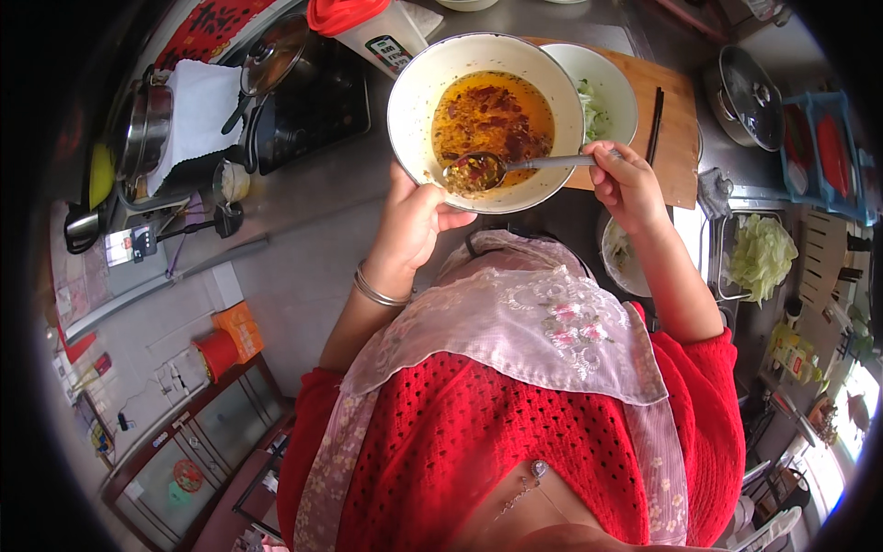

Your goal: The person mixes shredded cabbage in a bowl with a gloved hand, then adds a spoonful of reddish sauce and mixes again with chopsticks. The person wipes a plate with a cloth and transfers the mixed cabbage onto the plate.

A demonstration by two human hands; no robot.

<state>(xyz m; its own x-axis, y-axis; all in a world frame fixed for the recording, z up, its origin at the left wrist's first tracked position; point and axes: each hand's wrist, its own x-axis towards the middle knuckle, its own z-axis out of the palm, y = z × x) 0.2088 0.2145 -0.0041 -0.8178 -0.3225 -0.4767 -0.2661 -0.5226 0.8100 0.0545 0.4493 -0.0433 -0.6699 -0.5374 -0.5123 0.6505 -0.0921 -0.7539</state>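
My left hand point(416, 215) grips the near left rim of a cream enamel bowl point(414, 96), thumb over the edge. Inside lies an orange oily liquid point(493, 110) with dark red chili bits and flecks of seasoning. In my right hand point(628, 183) is the handle of a metal spoon point(476, 172), its bowl filled with chili and seeds just inside the near wall. Partly covered by the enamel bowl, a white bowl point(621, 86) of shredded green vegetable point(593, 114) sits on a wooden cutting board point(672, 138). Dark chopsticks point(655, 124) rest on the board.
Left are a black cooktop point(324, 110), a lidded pan point(276, 55) and a white cloth point(200, 117). A red-lidded container point(376, 34) stands behind. Toward the right are a lidded pot point(748, 96), a blue rack point(821, 152) and leafy greens point(762, 259) by the sink.
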